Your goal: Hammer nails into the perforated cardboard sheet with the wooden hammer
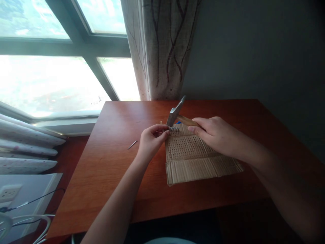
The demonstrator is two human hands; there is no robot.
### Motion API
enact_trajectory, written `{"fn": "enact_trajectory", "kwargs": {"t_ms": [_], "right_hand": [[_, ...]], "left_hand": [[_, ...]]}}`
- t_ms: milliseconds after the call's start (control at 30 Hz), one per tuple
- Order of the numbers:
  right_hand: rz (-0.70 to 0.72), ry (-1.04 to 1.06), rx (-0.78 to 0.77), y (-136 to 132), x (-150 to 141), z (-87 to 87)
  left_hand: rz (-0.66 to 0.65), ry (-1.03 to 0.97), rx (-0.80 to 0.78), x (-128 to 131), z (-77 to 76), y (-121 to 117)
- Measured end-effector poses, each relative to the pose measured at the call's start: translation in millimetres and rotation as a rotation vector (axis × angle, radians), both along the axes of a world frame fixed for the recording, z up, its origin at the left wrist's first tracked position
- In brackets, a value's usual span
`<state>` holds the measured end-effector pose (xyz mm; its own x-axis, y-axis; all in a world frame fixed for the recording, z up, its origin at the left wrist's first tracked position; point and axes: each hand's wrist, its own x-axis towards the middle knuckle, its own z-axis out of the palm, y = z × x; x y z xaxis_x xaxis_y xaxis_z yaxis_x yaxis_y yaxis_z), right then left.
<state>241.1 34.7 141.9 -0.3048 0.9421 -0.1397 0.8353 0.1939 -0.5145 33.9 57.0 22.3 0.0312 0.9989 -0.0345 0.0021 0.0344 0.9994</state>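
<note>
A flat piece of brown cardboard full of small holes lies on the reddish wooden table. My right hand is closed around the wooden handle of a hammer, whose metal head hangs just above the cardboard's far left corner. My left hand pinches a thin nail at that corner, fingertips right under the hammer head. A short row of nails stands in the cardboard beside it.
One loose nail lies on the table left of my left hand. A patterned curtain and a window are behind the table. A wall socket with cables sits low at the left.
</note>
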Motion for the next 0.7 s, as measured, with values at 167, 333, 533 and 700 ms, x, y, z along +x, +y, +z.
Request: {"fn": "enact_trajectory", "kwargs": {"t_ms": [167,333,533,700], "right_hand": [[0.006,-0.001,0.015,0.2,0.1,0.0],[0.001,0.004,0.022,0.3,0.2,0.0],[0.012,0.002,0.051,0.6,-3.6,2.0],[-0.008,0.014,0.071,0.5,-6.6,6.5]], "left_hand": [[-0.023,-0.036,-0.021,-0.7,1.4,-0.4],[-0.082,0.017,-0.007,-2.0,0.8,-1.4],[-0.112,0.019,-0.014,-2.8,-2.9,-1.0],[-0.104,-0.015,0.000,-1.4,-2.9,-1.5]]}}
